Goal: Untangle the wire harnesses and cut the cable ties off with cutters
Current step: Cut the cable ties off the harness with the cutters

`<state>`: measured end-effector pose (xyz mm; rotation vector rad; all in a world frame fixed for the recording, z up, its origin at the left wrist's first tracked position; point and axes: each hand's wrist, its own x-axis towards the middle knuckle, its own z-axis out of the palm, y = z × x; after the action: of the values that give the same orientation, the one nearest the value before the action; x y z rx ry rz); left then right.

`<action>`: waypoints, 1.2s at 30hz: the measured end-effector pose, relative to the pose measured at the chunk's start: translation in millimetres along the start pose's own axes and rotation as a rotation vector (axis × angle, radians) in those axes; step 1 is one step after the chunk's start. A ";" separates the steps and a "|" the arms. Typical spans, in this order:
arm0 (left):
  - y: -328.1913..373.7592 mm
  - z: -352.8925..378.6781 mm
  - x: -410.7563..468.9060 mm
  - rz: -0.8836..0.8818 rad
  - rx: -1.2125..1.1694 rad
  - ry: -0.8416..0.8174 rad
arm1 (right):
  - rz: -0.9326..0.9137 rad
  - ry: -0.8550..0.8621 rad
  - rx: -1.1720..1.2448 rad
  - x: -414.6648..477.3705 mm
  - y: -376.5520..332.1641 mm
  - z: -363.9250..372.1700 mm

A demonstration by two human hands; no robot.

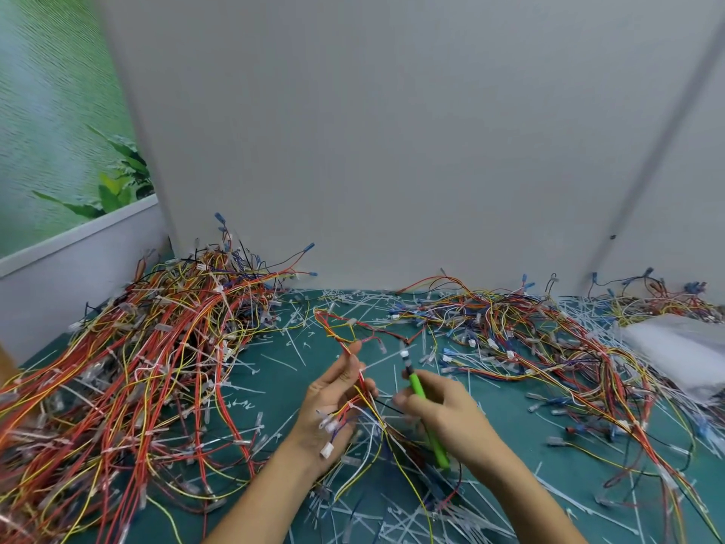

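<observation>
Tangled red-yellow harness [363, 384] beside green cutters [416, 384]

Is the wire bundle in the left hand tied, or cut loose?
Tied, apparently: a white cable tie sticks out of the wire harness the left hand grips, toward the green-handled cutters in the right hand.

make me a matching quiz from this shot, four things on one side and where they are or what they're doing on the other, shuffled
Things:
1. left hand
2. right hand
3. big tangled pile
4. plastic bag

States:
A. holds the green cutters
B. lies at the right edge of the table
C. grips a red and yellow harness
D. heaped on the table's left side

Pairs: 1-C, 2-A, 3-D, 4-B
</observation>
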<state>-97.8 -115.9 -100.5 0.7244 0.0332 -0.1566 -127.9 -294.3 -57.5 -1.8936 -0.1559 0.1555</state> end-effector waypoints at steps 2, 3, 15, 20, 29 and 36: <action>1.3 -1.5 2.4 0.014 -0.034 0.008 | 0.087 0.172 0.338 5.6 -1.0 1.6; 2.2 -2.2 3.6 0.022 -0.049 0.015 | 0.132 0.219 0.540 7.8 -1.5 0.5; 7.4 -6.3 7.7 0.009 -0.079 0.018 | 0.151 0.342 1.150 16.9 8.7 -25.4; 7.7 -9.2 9.3 0.029 -0.063 0.004 | 0.025 0.198 -0.165 8.5 15.8 -19.0; 3.9 -15.2 10.2 0.031 -0.019 -0.019 | -0.104 -0.114 -0.269 -2.3 8.1 -6.8; 2.1 -14.7 9.5 0.030 0.044 -0.048 | -0.167 -0.153 -0.218 -2.2 9.7 -1.7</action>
<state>-87.8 -105.9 -110.9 0.7640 -0.0273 -0.1463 -129.5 -299.4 -66.1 -2.0741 -0.4498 0.1751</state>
